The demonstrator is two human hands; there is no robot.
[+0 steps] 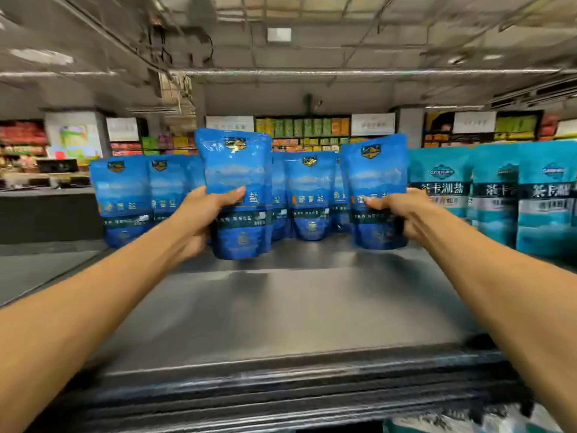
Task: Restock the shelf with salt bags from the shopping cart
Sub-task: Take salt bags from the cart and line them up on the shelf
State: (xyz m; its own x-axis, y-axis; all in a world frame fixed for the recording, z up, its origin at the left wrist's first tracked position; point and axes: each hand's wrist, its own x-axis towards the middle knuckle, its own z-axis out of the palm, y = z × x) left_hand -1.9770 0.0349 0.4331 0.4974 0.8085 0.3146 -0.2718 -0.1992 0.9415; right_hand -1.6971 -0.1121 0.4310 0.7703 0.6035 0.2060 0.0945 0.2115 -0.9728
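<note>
Our left thumb (pixel 232 195) lies across the front of a glossy deep-blue plastic salt pouch (pixel 237 170), with the other fingers curled out of sight behind it, so our left hand (pixel 199 218) clamps this pouch upright, its base just above the shelf. Our right hand (pixel 402 210) does the same on the other side: the thumb presses the front of a second deep-blue salt pouch (pixel 374 173) and the fingers wrap round its right edge. This pouch is also upright, its base at or just above the shelf surface; we cannot tell if it touches.

Both bare forearms reach forward from the bottom corners of the view.

Under the pouches lies a flat grey metal shelf (pixel 281 307), bare across its front half. Along its back stands a row of matching blue salt pouches (pixel 123 198), upright and close together, with 1 of them (pixel 310 195) showing between the 2 held pouches. To the right of that row stand taller turquoise salt bags (pixel 496 198) with white lettering, touching side by side.

Beyond the shelf, blurred store aisles (pixel 306 132) with colourful goods fill the background.
</note>
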